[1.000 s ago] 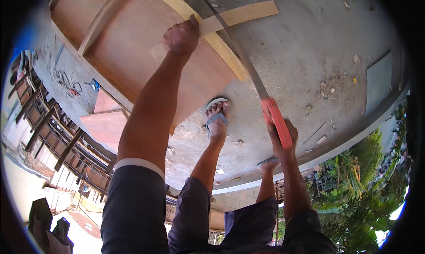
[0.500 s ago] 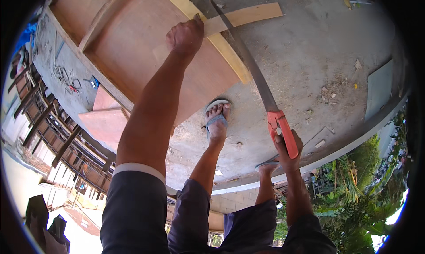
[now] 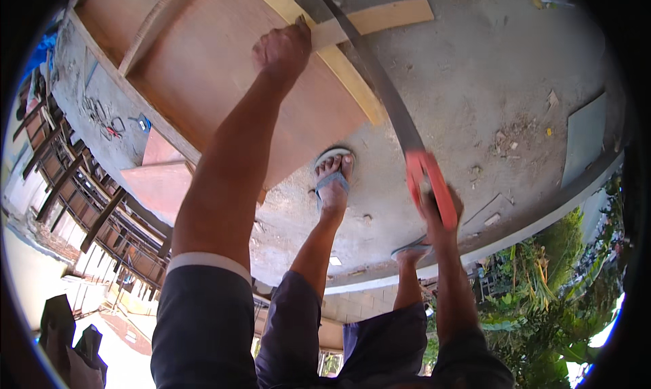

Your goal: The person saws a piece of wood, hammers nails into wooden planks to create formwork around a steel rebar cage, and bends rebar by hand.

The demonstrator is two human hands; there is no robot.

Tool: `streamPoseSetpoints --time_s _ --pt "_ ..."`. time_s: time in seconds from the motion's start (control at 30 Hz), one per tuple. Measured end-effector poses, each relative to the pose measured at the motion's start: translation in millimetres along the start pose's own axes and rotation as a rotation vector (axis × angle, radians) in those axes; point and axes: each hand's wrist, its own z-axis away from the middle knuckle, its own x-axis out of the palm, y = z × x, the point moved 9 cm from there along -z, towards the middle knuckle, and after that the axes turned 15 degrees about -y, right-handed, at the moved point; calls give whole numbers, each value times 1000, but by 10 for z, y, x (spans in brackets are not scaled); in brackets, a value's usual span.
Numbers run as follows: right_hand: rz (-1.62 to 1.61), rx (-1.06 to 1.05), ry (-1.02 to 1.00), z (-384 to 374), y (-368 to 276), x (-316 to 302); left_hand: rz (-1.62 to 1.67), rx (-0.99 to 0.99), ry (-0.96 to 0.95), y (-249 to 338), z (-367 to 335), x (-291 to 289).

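A flat strip of light wood [image 3: 397, 17] lies across the pale edge rail of a large wooden panel [image 3: 349, 80], its far end jutting out to the right over the floor. My left hand [image 3: 283, 50] is closed round the strip's near end, pressing it at the rail. In my right hand [image 3: 444, 209] is the red handle of a handsaw [image 3: 388, 94]. The long dark blade runs up and leftward and crosses the strip just beyond the rail. Whether its teeth have cut into the wood cannot be made out.
My sandalled foot [image 3: 332, 179] stands beside the panel's corner. Wood scraps [image 3: 505, 141] litter the concrete floor, with a grey sheet [image 3: 583, 139] at the right. Pinkish board pieces [image 3: 159, 186] and a tangle of cord [image 3: 102, 121] lie on the left. Plants [image 3: 542, 274] grow beyond the floor's edge.
My right hand has pushed the handsaw a little up and away, so more of its blade reaches past the strip. My left hand keeps its hold almost unmoved.
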Motion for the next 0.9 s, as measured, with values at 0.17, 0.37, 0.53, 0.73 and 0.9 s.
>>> streamPoseSetpoints --time_s 0.17,0.37,0.53,0.73,0.9 --pt "-138 -399 -37 -1598 -991 187 -36 15 -75 340 -111 -41" --pt "-69 -145 -58 51 -120 -48 -41 -38 -6 -64 -91 16" --pt "-133 -285 23 -1182 -575 198 -39 24 -38 270 -70 -37" --pt "38 -268 -2 -788 -538 164 -99 69 87 87 -93 -17" --pt "-34 -67 -41 -28 -101 -37 -48 -3 -40 66 -59 67"
